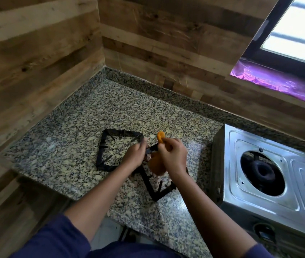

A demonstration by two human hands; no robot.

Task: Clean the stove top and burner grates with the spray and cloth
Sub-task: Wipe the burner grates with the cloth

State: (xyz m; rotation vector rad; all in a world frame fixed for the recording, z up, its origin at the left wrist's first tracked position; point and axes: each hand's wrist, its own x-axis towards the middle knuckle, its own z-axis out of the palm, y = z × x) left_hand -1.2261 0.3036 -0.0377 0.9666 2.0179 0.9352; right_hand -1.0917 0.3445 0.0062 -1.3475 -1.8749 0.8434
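Blue sleeves [54, 239] sit at 6 o'clock in the frame, with both forearms reaching up to the granite counter [64, 146].

**Hands.** The left hand [134, 155] has its fingers curled round an upper bar of the near grate [148, 183]. It holds that side raised while the lower corner rests on the counter. The fingertips are blurred. The right hand [174, 155] pinches the bunched orange cloth [160, 137] between thumb and fingers, and the cloth is pressed to the same bar.

**Task items.** The far grate [123, 132] lies flat on the counter at 10 o'clock from the hands. The stove [259, 202] stands at 3 o'clock with its burner [261, 172] uncovered. No spray bottle is in view.

**Step in hand (judged).** The near grate's bars are being wiped, and the stove top still awaits its grates.

**Hazards (judged).**
- The tilted grate stands on one corner. Hard strokes with the cloth could make that corner skid on the polished granite, so it strikes the far grate or the stove wall.
- The counter edge lies at 6 o'clock, close to the resting corner. If the left grip slips, the grate could drop off it.
- The cloth may snag on a prong.
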